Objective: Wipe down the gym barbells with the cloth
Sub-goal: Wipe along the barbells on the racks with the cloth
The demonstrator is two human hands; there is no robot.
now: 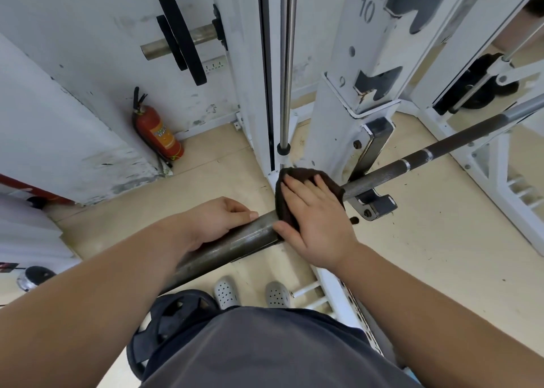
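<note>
Wiping the bar (pixel 235 248) at the step from thick sleeve to thin shaft, just beside the hook (pixel 372 206) of the white rack (pixel 347 108). Across the bar, right hand (pixel 319 221) laid over the dark cloth (pixel 294 178), fingers slightly spread and bent down over the far side, thumb pressed in at the near side: cloth pinned round the metal, not bunched. On the sleeve, left hand (pixel 217 223) curled round, thumb flat along the top, steadying against roll.

Probably early in the job, with the long shaft off to the right apparently yet to be done. To do this step well: keep the left grip firm against a probably free-spinning sleeve; twist the right wrist back and forth to work the cloth into the collar; then slide out along the knurling in overlapping strokes, with pressure all round, underside included. Mind the fingertips near the hook. Refold to a fresh face once soiled.
</note>
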